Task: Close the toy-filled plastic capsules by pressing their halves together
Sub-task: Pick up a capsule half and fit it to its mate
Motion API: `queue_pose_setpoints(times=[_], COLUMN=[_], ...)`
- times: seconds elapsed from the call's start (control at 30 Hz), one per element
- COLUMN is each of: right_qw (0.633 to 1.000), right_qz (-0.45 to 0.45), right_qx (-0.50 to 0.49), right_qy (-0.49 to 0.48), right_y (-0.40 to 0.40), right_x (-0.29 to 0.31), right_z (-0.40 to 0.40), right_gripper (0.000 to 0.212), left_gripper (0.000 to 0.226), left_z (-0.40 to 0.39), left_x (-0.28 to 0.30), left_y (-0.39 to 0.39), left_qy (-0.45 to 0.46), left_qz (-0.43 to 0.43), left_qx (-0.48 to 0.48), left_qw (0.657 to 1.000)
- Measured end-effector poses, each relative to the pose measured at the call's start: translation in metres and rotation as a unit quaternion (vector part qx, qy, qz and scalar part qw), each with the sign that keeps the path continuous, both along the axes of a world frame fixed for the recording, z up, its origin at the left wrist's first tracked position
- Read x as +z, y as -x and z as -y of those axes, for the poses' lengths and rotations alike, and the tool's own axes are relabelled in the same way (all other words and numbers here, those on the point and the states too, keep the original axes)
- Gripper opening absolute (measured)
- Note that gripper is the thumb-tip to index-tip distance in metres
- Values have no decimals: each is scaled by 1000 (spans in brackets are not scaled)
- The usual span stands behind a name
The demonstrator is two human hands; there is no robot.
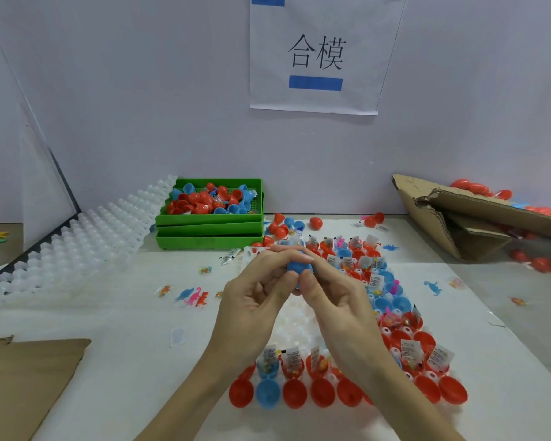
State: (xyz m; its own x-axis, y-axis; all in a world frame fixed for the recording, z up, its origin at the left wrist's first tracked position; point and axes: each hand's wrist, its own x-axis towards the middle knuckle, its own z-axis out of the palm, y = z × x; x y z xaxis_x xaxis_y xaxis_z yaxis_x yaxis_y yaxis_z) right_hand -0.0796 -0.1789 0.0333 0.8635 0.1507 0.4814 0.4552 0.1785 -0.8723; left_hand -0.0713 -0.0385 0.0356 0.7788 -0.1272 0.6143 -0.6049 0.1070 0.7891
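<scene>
A blue capsule (296,265) is held above the table between both hands. My left hand (258,291) grips it from the left with fingers over its top. My right hand (328,300) pinches it from the right, thumb on its front. Most of the capsule is hidden by fingers. Below lies a white holder tray (291,326) with rows of open red capsule halves (295,393) and blue capsule halves (268,393); several hold small toys and paper slips (293,358).
Stacked green bins (209,230) with loose red and blue halves stand at the back. White empty trays (77,243) lean at left. Torn cardboard (458,211) sits at right, another piece (23,386) at front left. Small toy dinosaurs (194,296) lie scattered.
</scene>
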Motion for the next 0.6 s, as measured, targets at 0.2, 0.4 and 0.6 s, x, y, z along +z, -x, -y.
queue_pose_setpoints(times=[0.2, 0.4, 0.6], right_qw=[993, 982, 978], right_qz=[-68, -101, 41], right_qx=[58, 89, -106], right_qy=[-79, -130, 174], right_y=[-7, -8, -13], right_x=[1, 2, -11], right_z=[3, 5, 7], right_gripper=[38, 45, 51], left_gripper=[24, 33, 44], left_z=[-5, -8, -9], left_x=[-6, -10, -7], left_y=[-7, -11, -11], left_qy=[-34, -20, 7], left_qz=[-33, -88, -123], left_qx=[-3, -35, -16], left_qw=[999, 995, 992])
